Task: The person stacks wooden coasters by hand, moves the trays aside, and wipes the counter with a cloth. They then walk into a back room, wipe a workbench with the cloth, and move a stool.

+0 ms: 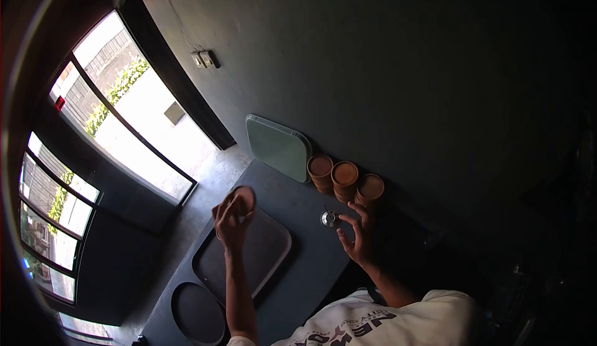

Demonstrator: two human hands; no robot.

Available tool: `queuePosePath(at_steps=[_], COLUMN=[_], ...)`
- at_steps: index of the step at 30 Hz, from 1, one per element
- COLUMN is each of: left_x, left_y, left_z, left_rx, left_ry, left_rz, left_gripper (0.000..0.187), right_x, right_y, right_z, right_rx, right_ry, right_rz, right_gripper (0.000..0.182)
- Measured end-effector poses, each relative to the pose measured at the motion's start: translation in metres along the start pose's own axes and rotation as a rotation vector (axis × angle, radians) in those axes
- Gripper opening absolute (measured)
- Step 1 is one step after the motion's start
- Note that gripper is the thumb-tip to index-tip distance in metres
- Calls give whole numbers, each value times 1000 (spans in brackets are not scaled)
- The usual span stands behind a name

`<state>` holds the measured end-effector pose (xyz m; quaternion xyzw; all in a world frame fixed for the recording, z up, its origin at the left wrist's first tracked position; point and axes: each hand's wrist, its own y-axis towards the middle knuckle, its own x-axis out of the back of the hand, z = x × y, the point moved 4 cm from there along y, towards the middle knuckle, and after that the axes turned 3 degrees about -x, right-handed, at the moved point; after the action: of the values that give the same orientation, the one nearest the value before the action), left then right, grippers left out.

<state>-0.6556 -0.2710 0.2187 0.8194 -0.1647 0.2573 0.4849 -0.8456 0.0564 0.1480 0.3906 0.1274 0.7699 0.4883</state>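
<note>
My left hand (230, 226) is closed on a round brown clay dish (247, 198), raised over the far end of a dark rectangular tray (272, 226). The fingers cover part of the dish. My right hand (357, 239) holds nothing, its fingers apart and curved. Close to its fingertips is a small shiny metal object (329, 219) on the table, too small to name surely. Just beyond stand three stacks of similar round clay dishes: a left stack (320, 167), a middle stack (344, 174) and a right stack (371, 187).
A pale green tray (277, 148) leans against the dark wall (373, 66) behind the grey table (317, 259). A round dark tray (198, 315) lies at the near left. Bright light enters through the glass door (143, 112) on the left.
</note>
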Motion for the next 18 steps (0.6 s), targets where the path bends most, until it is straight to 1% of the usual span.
queuePosePath(at_steps=[2, 4, 7, 9, 11, 14, 18], left_x=[-60, -110, -175, -201, -218, -227, -203], left_y=[30, 53, 66, 69, 69, 64, 71], left_z=[-28, -58, -70, -73, -77, -74, -84], left_rx=[-109, -189, -239, -255, -274, -323, -281], left_ry=[-56, -74, -95, -116, -143, -62, -70], left_rz=[103, 234, 311, 373, 427, 384, 348], left_gripper=[64, 58, 57, 55, 51, 52, 54], right_x=[2, 8, 22, 36, 49, 66, 68], right_y=[1, 5, 10, 11, 9, 7, 4], right_z=[-2, -6, -13, -21, -29, -32, -35], right_rx=[-9, -44, -77, -104, -144, -208, -227], right_ry=[58, 84, 127, 123, 89, 7, 34], right_rz=[-1, 21, -9, -41, -67, -64, -55], right_gripper=[32, 31, 30, 30, 29, 29, 28])
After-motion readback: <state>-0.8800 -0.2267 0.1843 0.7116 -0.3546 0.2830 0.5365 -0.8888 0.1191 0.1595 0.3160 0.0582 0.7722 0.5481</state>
